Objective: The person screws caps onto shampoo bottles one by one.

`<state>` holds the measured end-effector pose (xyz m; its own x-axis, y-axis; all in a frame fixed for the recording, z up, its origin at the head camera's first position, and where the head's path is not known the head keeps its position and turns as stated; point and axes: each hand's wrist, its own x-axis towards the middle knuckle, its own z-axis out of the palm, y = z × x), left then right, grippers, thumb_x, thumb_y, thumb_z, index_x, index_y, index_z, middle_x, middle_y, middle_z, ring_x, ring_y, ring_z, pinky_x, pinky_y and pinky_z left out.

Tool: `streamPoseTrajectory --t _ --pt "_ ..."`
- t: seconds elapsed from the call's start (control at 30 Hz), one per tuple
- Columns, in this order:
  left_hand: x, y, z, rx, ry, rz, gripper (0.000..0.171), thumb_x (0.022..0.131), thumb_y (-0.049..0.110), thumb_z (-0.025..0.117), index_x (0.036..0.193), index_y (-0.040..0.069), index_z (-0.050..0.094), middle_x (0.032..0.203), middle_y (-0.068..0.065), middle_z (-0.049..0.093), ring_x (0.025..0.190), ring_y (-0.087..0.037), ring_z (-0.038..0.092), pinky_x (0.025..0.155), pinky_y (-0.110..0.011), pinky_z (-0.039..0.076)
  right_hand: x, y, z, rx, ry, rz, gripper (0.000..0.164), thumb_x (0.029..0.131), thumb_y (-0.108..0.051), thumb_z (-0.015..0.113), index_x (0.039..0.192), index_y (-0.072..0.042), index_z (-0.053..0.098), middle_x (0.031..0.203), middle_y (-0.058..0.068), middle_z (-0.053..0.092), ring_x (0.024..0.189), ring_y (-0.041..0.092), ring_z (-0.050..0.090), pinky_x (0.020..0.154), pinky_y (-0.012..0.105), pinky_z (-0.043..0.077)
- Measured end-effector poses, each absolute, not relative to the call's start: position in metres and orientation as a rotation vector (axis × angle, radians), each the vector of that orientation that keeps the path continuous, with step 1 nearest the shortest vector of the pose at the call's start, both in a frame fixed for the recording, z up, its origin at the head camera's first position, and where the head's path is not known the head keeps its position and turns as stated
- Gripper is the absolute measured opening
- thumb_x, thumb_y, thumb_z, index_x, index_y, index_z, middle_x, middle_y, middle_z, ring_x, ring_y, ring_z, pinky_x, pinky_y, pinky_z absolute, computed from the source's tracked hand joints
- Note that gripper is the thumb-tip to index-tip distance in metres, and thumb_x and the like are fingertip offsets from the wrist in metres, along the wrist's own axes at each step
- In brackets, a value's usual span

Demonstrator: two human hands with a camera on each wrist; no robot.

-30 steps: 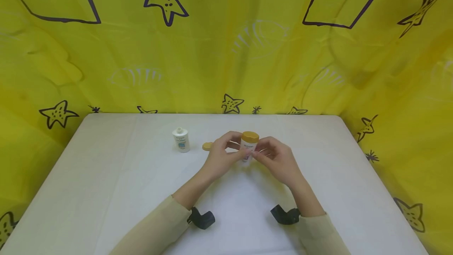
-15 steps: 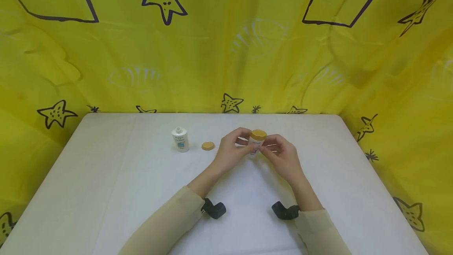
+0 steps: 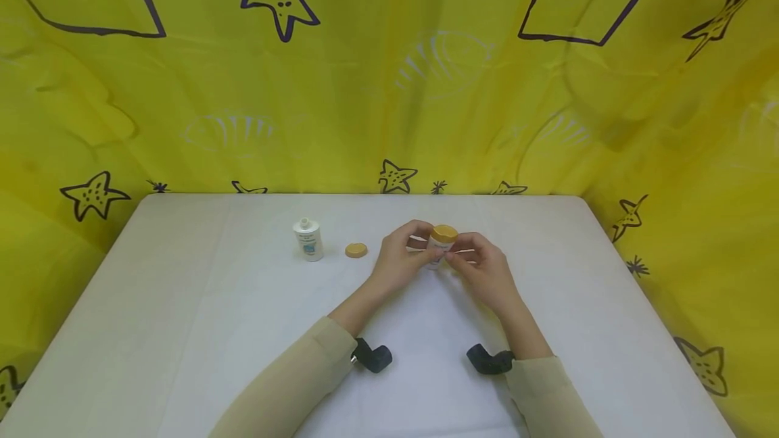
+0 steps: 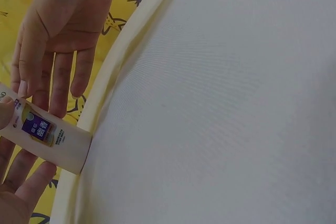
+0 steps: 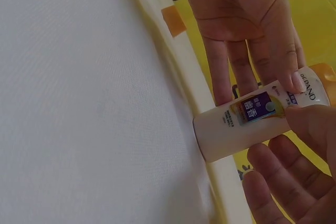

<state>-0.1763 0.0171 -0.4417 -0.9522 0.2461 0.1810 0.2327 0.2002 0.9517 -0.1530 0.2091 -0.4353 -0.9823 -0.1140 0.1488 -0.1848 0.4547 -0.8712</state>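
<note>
Two-handed hold: left hand (image 3: 398,259) and right hand (image 3: 487,272) pinch the orange-capped bottle (image 5: 247,121) over the table (image 3: 255,330), toward 1 o'clock, other fingers spread; uncapped white bottle (image 3: 309,242) at its 9 o'clock, loose orange cap (image 3: 356,250) between; a slackened thumb could drop the held bottle.

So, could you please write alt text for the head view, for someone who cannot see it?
A person's left hand and right hand hold an orange-capped white bottle at a white table. To the left, an orange cap lies near an uncapped white bottle. Behind hangs a starfish-patterned yellow curtain.
</note>
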Motion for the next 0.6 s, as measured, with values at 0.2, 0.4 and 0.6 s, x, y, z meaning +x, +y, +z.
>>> streamPoseTrajectory --t 0.2,0.4,0.6 --pt "-0.176 0.015 -0.442 0.484 2.403 1.925 0.037 0.087 0.022 0.078 0.120 0.015 0.063 0.117 -0.001 0.067 0.105 -0.016 0.067 0.086 -0.025 0.056 -0.154 0.208 -0.435 0.255 -2.647 1.572 0.029 0.094 -0.017 0.071 0.120 -0.006 0.061 0.115 0.014 0.067 0.101 0.030 0.069 0.081 0.028 0.058" --pt "-0.175 0.012 -0.441 0.499 2.376 1.934 0.042 0.088 0.020 0.078 0.125 0.015 0.059 0.121 -0.003 0.064 0.112 -0.019 0.064 0.093 -0.028 0.055 -0.153 0.210 -0.432 0.278 -2.653 1.537 0.031 0.094 -0.021 0.071 0.120 -0.009 0.062 0.115 0.011 0.068 0.101 0.027 0.069 0.084 0.032 0.058" --pt "-0.164 -0.006 -0.433 0.457 2.446 1.873 0.048 0.088 0.015 0.076 0.131 0.018 0.056 0.126 0.000 0.061 0.118 -0.019 0.060 0.097 -0.035 0.053 -0.147 0.213 -0.419 0.269 -2.656 1.457 0.038 0.093 -0.022 0.072 0.127 -0.013 0.058 0.121 0.006 0.066 0.107 0.024 0.066 0.087 0.034 0.057"
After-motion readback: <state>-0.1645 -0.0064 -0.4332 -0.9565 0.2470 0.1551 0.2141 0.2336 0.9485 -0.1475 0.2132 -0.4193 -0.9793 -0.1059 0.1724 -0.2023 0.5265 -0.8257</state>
